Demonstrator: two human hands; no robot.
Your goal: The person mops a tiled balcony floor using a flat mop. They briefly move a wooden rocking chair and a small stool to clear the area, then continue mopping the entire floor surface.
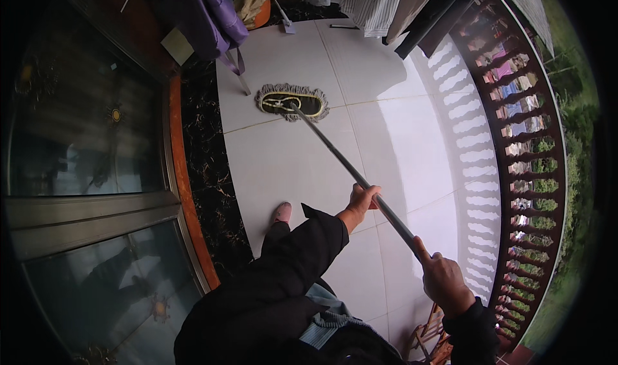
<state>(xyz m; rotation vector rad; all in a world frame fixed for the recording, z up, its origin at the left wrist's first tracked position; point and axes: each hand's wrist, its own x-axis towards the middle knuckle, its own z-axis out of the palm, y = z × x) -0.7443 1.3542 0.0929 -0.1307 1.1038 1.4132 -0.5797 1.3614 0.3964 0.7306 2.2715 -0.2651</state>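
Note:
A long metal pole runs from my hands to a flat dust mop [309,103] that lies on the pale tiled floor [290,159]. The mop head is oval, with a dark top, a yellow edge and a fringe of grey yarn. My left hand [361,201] is wrapped round the middle of the mop's pole. Higher up, close to the pole's end, my right hand [444,276] is closed round it, with one finger stretched along the shaft. Both forearms are in dark sleeves.
Left of the tiles, a black marbled border [209,140] runs along glass doors [84,133]. A balustrade [531,172] lines the right. Clothes [370,4] hang at the far end, near a purple bag-like cloth [206,17]. A wooden folding seat or rack [428,336] stands behind my right hand.

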